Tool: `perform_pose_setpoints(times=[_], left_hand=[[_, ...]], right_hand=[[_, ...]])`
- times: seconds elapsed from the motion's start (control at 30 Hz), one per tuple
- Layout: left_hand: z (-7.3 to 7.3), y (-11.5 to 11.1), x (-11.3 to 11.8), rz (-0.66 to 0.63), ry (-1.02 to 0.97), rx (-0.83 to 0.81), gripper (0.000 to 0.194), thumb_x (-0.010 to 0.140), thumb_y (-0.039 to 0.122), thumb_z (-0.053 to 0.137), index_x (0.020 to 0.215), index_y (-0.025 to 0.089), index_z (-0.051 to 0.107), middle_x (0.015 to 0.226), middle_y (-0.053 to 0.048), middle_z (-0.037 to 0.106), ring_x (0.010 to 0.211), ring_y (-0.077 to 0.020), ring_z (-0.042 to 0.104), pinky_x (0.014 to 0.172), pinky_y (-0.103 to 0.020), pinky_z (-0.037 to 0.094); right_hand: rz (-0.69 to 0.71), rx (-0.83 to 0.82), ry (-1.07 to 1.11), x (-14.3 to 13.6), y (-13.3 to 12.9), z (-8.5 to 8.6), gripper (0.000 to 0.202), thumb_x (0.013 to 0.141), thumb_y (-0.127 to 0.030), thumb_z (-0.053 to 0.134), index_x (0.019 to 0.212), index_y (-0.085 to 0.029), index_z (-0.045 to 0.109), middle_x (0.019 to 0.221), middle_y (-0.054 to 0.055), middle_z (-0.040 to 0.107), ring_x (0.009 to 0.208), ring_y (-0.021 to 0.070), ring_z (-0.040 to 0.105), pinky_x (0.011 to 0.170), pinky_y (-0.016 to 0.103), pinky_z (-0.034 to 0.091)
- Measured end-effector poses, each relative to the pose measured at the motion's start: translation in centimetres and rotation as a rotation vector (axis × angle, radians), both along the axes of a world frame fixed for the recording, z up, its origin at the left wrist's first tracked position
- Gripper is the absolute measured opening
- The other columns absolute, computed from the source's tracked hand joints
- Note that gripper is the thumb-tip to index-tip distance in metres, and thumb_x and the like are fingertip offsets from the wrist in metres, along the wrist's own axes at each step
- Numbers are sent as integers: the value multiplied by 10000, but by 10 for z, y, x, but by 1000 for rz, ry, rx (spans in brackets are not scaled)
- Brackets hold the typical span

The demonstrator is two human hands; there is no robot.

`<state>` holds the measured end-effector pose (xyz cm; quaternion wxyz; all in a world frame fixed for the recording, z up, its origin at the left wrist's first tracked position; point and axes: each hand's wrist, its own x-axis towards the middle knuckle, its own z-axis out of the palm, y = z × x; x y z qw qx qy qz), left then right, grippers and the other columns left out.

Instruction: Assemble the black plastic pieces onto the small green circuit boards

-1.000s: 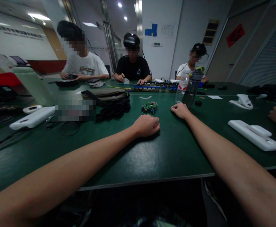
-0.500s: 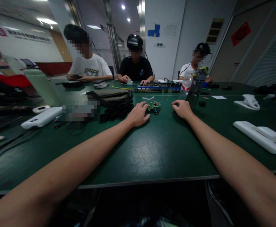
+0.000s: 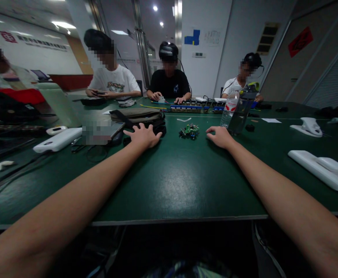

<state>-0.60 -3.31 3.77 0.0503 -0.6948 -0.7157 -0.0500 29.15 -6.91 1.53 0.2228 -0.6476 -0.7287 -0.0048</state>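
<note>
My left hand [image 3: 142,136] is spread over the black plastic parts [image 3: 161,129] left of centre, its fingers apart; whether it touches them I cannot tell. A small pile of green electronic pieces [image 3: 190,131] lies on the green table [image 3: 169,185] between my hands. To the right of the pile, my right hand [image 3: 218,137] rests near the tabletop with its fingers loosely curled and nothing visible in them. Just behind that hand stand a clear bottle [image 3: 229,111] and a dark bottle [image 3: 241,112].
A gray-green bag [image 3: 138,114], a pale green bottle [image 3: 57,104] and a white power bank [image 3: 57,140] are on the left. White devices [image 3: 321,170] lie on the right. Several people sit across the table around blue-black strips [image 3: 189,107].
My left hand has moved left, away from the green pieces to over the black parts, and its fingers have spread. My right hand has shifted slightly left. The view has shifted a little.
</note>
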Motion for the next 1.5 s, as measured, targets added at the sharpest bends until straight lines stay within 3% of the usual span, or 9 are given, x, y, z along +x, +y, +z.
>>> perform_pose_setpoints(times=[0.13, 0.67, 0.87, 1.07, 1.33, 1.5], left_hand=[[-1, 3, -1, -15, -58, -103, 734, 853, 688, 308, 1431, 254, 439, 1509, -212, 351, 1338, -530, 321, 954, -810, 248], [-10, 3, 11, -125, -83, 58, 653, 872, 616, 376, 1426, 272, 403, 1447, -207, 426, 1334, -481, 357, 983, -776, 265], [-1, 0, 9, -16, -107, -2, 739, 846, 661, 374, 1432, 212, 408, 1467, -246, 395, 1313, -503, 373, 951, -782, 299], [-2, 7, 1, 161, -108, -55, 834, 783, 728, 424, 1454, 235, 396, 1541, -244, 281, 1348, -563, 270, 835, -790, 376], [-2, -2, 7, 104, -110, -83, 822, 811, 669, 462, 1469, 188, 357, 1504, -288, 305, 1309, -543, 348, 847, -741, 424], [0, -4, 9, 120, -63, -18, 829, 773, 704, 503, 1447, 235, 388, 1536, -254, 259, 1341, -570, 264, 823, -772, 404]], right_hand=[[1, -20, -13, 0, 1, -1, 245, 887, -231, 565, 1065, -178, 725, 1154, 59, 716, 1117, 221, 635, 1049, 354, 407], [-2, -39, -22, -2, 2, -1, 264, 873, -230, 565, 1068, -178, 735, 1146, 70, 720, 1111, 227, 639, 1033, 351, 424], [2, -38, -10, -1, 2, -2, 249, 868, -224, 573, 1049, -191, 742, 1125, 62, 728, 1099, 224, 646, 1027, 347, 430], [2, -51, -24, -1, 2, -1, 243, 867, -226, 577, 1044, -199, 741, 1134, 59, 724, 1110, 234, 640, 1029, 362, 430], [-9, -66, -55, 0, 3, -2, 256, 867, -236, 573, 1056, -187, 737, 1145, 73, 719, 1110, 253, 638, 1012, 366, 441], [-19, -84, -63, -1, 2, -2, 261, 865, -228, 569, 1063, -186, 734, 1153, 73, 715, 1124, 252, 631, 1017, 363, 439]])
